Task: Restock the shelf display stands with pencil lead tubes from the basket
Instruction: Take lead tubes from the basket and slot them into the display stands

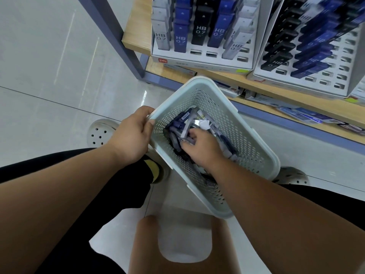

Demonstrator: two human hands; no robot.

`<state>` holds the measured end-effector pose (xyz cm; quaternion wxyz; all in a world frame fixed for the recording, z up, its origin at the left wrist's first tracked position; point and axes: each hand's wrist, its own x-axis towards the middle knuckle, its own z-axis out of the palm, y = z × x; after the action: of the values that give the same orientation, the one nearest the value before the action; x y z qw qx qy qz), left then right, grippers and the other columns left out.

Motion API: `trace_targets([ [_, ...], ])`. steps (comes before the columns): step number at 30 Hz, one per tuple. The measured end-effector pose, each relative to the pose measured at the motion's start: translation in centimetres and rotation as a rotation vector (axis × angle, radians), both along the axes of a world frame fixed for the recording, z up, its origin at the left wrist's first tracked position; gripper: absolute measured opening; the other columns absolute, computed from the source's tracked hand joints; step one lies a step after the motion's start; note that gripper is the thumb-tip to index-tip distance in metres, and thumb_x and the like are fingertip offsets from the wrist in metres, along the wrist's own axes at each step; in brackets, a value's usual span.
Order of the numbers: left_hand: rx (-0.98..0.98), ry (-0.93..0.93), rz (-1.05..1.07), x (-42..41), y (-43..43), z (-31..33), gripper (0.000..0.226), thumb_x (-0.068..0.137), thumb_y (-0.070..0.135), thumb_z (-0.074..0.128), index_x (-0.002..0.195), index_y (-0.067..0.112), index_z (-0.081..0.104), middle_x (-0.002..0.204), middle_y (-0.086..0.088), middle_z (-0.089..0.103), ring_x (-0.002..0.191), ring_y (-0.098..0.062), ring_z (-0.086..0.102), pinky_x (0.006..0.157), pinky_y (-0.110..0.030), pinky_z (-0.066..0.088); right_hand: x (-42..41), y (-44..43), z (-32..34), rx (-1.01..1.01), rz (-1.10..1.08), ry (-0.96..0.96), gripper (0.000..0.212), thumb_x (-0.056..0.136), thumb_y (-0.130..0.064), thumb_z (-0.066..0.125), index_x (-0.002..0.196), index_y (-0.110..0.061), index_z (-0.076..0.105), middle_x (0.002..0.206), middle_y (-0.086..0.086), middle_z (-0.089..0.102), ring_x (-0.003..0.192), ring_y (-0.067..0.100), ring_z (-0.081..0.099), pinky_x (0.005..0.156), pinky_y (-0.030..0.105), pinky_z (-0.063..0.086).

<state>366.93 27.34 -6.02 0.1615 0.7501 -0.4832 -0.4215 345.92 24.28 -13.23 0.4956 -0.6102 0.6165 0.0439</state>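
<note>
Grips the near left corner of the pale green perforated basket [254,133] with the left hand [130,135], thumb laid over the rim, the other fingers hidden behind the outer wall. Keeps it tilted low in front of the shelving, far corner close to the edge of the lower shelf [296,104]; hard to say what carries it from below, since arms and basket cover that place. Reaches inside with the right hand [201,147], fingers curled down into the heap of pencil lead tubes [184,119] on the bottom; cannot tell whether clamped round a tube or only touching, because the fingertips are buried among them. Lying in the heap without order: dark blue, grey and clear tubes, with some white scraps, partly covered by the hand and wrist. On the upper shelf [136,36], two white display stands side by side. In the left display stand [201,60], rows of grey, blue and black tubes marked HB 07, with bare slots at the front, top part cut off by the picture edge. In the right display stand [335,80], black and blue tubes, strongly blurred, lettering hardly readable, many bare slots toward the right, cut off at top and right. On the lower shelf, flat packets too blurred to name. Below, a white clog [100,131] on the tiled floor, half hidden by the left forearm, and a brown object [177,244] with a rounded opening at the bottom edge, not clear what.
</note>
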Motion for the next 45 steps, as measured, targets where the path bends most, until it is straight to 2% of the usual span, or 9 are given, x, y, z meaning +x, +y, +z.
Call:
trace_targets([
  [5,0.009,0.024,0.013,-0.1,0.0,0.1,0.015,0.104,0.029,0.044,0.108,0.041,0.051,0.08,0.006,0.062,0.058,-0.006,0.059,0.061,-0.024,0.045,-2.4,0.2,0.2,-0.319,-0.082,0.149,0.045,0.09,-0.036,0.071,0.126,-0.008,0.065,0.124,0.009,0.059,0.107,0.028,0.06,0.086,0.035,0.053],
  [11,0.03,0.032,0.017,-0.3,0.0,0.4,0.014,0.104,0.03,0.042,0.11,0.04,0.051,0.084,0.003,0.064,0.056,-0.01,0.062,0.062,-0.026,0.049,-2.0,0.5,-0.8,-0.147,-0.109,0.163,0.087,0.091,-0.05,0.068,0.157,-0.007,0.031,0.16,0.01,0.029,0.147,0.029,0.03,0.116,0.041,0.038],
  [16,0.031,0.014,0.008,-0.2,0.0,0.3,0.014,0.104,0.031,0.042,0.109,0.041,0.05,0.081,0.004,0.064,0.056,-0.008,0.061,0.061,-0.026,0.046,-1.1,-0.2,-1.8,-0.186,-0.033,0.227,0.098,0.079,-0.059,0.074,0.154,-0.012,0.033,0.15,0.007,0.033,0.138,0.027,0.028,0.107,0.041,0.039],
  [21,0.029,0.032,0.01,-0.2,0.1,0.3,0.015,0.104,0.03,0.042,0.107,0.043,0.049,0.083,0.002,0.065,0.056,-0.009,0.061,0.06,-0.025,0.048,-1.4,0.0,-2.2,-0.192,0.052,0.21,0.113,0.06,-0.077,0.078,0.149,-0.02,0.038,0.153,0.003,0.026,0.141,0.025,0.022,0.114,0.045,0.035],
  [25,0.022,0.045,0.003,-0.3,0.0,0.3,0.015,0.104,0.029,0.041,0.106,0.043,0.048,0.08,0.003,0.063,0.055,-0.006,0.061,0.05,-0.009,0.039,-1.1,0.2,-2.5,-0.171,0.086,0.173,0.133,0.055,-0.083,0.076,0.159,-0.022,0.019,0.166,0.0,0.015,0.152,0.026,0.011,0.122,0.048,0.023],
  [29,0.03,0.038,-0.01,-0.3,0.0,0.4,0.013,0.105,0.029,0.041,0.107,0.039,0.049,0.079,0.002,0.063,0.054,-0.006,0.06,0.057,-0.026,0.042,-1.3,-1.0,-2.4,-0.24,0.225,0.287,0.136,0.051,-0.085,0.076,0.157,-0.019,0.024,0.158,0.006,0.027,0.141,0.028,0.023,0.117,0.044,0.028],
  [38,0.022,0.032,-0.028,-0.3,0.0,0.5,0.012,0.104,0.03,0.041,0.109,0.038,0.048,0.083,0.003,0.061,0.065,-0.017,0.059,0.068,-0.036,0.049,0.0,-0.9,-2.7,-0.198,0.142,0.266,0.133,0.052,-0.069,0.089,0.154,-0.015,0.023,0.155,0.005,0.021,0.138,0.031,0.034,0.111,0.046,0.041],
  [42,0.017,0.021,-0.029,-0.3,0.1,0.6,0.012,0.104,0.03,0.041,0.11,0.036,0.049,0.084,0.002,0.061,0.068,-0.017,0.059,0.07,-0.038,0.05,-0.4,-1.3,-3.0,-0.181,0.144,0.289,0.145,0.046,-0.076,0.086,0.159,-0.018,0.015,0.156,0.008,0.028,0.142,0.031,0.031,0.117,0.047,0.031],
  [45,0.029,0.023,-0.025,-0.4,0.1,0.6,0.012,0.104,0.03,0.041,0.112,0.035,0.049,0.086,0.002,0.061,0.07,-0.019,0.059,0.072,-0.039,0.05,-0.6,-1.7,-3.3,-0.175,0.145,0.308,0.136,0.045,-0.078,0.084,0.153,-0.017,0.029,0.148,0.007,0.034,0.137,0.029,0.034,0.113,0.046,0.034],
])
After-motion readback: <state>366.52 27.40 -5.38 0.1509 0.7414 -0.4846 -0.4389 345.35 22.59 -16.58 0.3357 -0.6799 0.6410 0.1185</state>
